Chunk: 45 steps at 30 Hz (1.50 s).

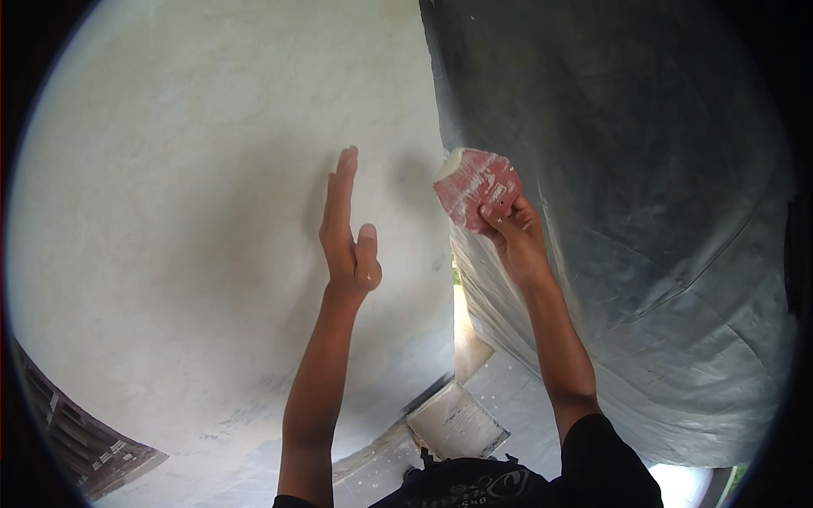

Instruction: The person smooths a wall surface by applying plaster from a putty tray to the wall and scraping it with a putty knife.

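My left hand (345, 224) is raised in front of a pale plastered wall (169, 169). Its fingers are stretched out and together, the thumb stands apart, and nothing is in it. Whether the palm touches the wall I cannot tell. In my right hand (518, 241) I grip a flat red putty scraper (481, 182), thumb on its near face. White putty is smeared over the scraper, with a thicker pale patch at its upper left corner. It is held up by the wall's right edge, in front of a grey plastic sheet (644, 169).
The sheet hangs along the wall's right side, and daylight shows through a narrow gap between them. Below, on the pale floor (517, 406), lies a square board (457, 421) smeared with white. A dark brown slatted wooden piece (76, 436) is at the lower left.
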### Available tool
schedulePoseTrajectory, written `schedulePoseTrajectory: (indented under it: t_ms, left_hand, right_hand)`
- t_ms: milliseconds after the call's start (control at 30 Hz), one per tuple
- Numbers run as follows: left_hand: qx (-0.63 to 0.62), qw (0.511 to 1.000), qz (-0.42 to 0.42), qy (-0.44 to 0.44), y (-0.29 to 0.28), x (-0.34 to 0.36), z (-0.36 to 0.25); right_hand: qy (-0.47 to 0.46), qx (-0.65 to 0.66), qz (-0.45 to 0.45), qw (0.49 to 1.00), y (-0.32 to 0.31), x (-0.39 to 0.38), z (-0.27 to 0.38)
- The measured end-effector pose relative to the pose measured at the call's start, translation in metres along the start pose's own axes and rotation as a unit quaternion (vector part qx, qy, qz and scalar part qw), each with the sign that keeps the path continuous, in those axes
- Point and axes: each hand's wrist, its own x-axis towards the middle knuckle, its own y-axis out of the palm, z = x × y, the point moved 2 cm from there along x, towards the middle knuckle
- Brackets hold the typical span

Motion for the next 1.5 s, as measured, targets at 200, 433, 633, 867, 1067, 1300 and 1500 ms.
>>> schedulePoseTrajectory:
  t_ms: [200,433,633,867,1067,1300,1500]
  left_hand:
    - [0.09,0.994,0.024,0.06,-0.006,0.075,0.025]
    - [0.167,0.978,0.035,0.122,0.006,0.147,0.043]
    - [0.317,0.935,0.028,0.156,-0.001,0.171,0.065]
    - [0.368,0.918,0.024,0.144,0.007,0.168,0.07]
    - [0.383,0.908,0.005,0.172,0.008,0.168,0.074]
    - [0.39,0.904,0.005,0.173,0.009,0.167,0.073]
    - [0.371,0.914,0.013,0.162,0.011,0.168,0.073]
  right_hand:
    - [-0.125,0.021,-0.006,0.992,0.024,0.074,0.025]
    - [-0.261,-0.036,-0.013,0.965,0.045,0.151,0.046]
    - [-0.411,-0.209,-0.055,0.886,0.066,0.188,0.062]
    - [-0.624,-0.442,-0.112,0.635,0.077,0.206,0.057]
    - [-0.651,-0.491,-0.122,0.566,0.071,0.219,0.041]
    - [-0.645,-0.524,-0.106,0.546,0.076,0.215,0.03]
    - [-0.628,-0.543,-0.094,0.549,0.073,0.207,0.025]
